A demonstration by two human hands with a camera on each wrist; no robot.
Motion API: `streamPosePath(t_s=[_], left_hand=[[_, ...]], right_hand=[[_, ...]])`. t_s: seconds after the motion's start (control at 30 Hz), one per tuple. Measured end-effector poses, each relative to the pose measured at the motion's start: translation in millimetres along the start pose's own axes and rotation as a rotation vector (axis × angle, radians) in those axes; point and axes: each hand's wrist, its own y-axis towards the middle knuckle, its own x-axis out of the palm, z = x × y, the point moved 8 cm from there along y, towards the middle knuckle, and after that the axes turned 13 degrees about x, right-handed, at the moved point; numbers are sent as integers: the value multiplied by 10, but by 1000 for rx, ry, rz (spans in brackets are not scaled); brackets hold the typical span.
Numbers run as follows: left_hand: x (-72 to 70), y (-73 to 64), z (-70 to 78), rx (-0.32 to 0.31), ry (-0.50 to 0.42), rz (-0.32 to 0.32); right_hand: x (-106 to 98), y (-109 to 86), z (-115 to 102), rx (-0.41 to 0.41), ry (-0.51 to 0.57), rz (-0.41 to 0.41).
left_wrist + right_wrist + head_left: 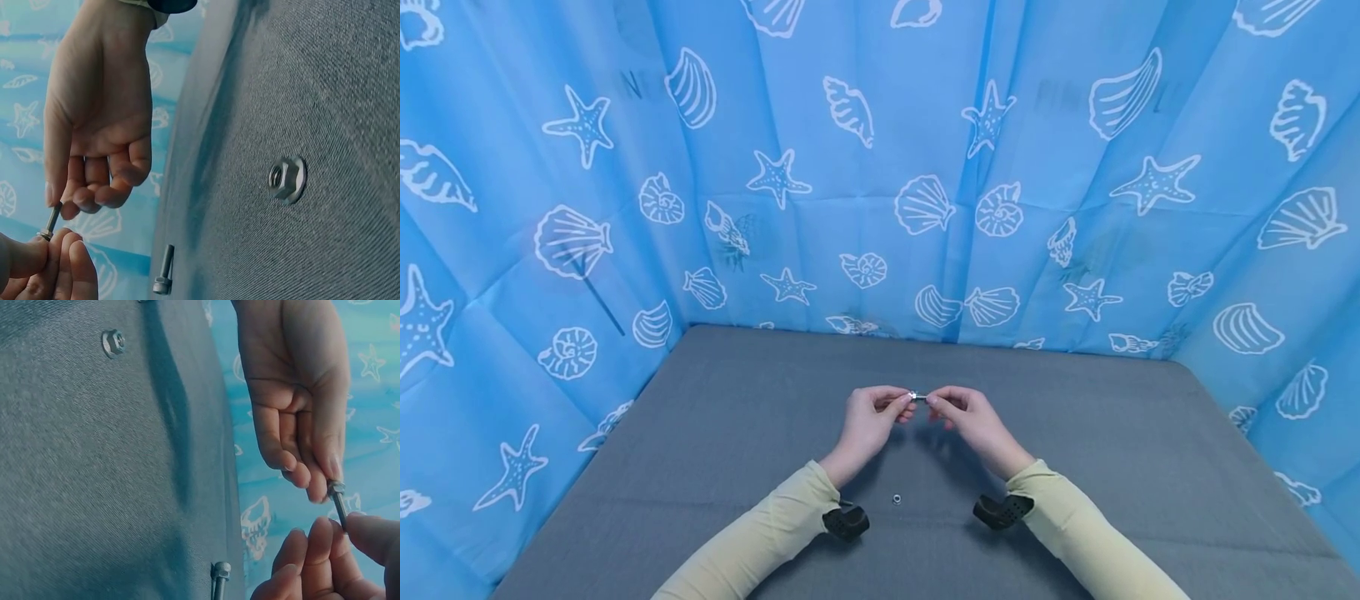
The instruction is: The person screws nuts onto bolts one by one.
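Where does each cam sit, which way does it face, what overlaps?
Head: worn on the head, facing forward and down at table, curtain; shows left hand, right hand, sleeves.
Left wrist: on that wrist, rolled sideways, facing bolt, curtain; left hand lower left, right hand above.
Right wrist: on that wrist, also rolled, same aim; right hand lower right, left hand above.
Wrist views share bolt, nut.

Two hands (871, 419) (973, 417) — two bolts (340, 505) (164, 270), one loose nut (287, 180)

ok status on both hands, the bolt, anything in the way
Left hand, right hand pinch bolt at opposite ends. Flange nut, second bolt on table. Nothing visibly blocking.
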Motion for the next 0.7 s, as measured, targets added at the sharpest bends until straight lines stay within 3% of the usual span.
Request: streamPosePath(t_s=[0.13,0.27,0.57,0.7], left_hand=[[7,36,-16,-2,19,-15],[28,80,-187,-32,25,-37],[55,164,-484,-208,-32,-86],[71,181,-661,-337,-112,-109]], right_hand=[[-54,27,27,41,13,-4],[-85,65,59,75,35,-22],[-76,194,197,161,61,-95],[-69,256,262,188,54,-132]])
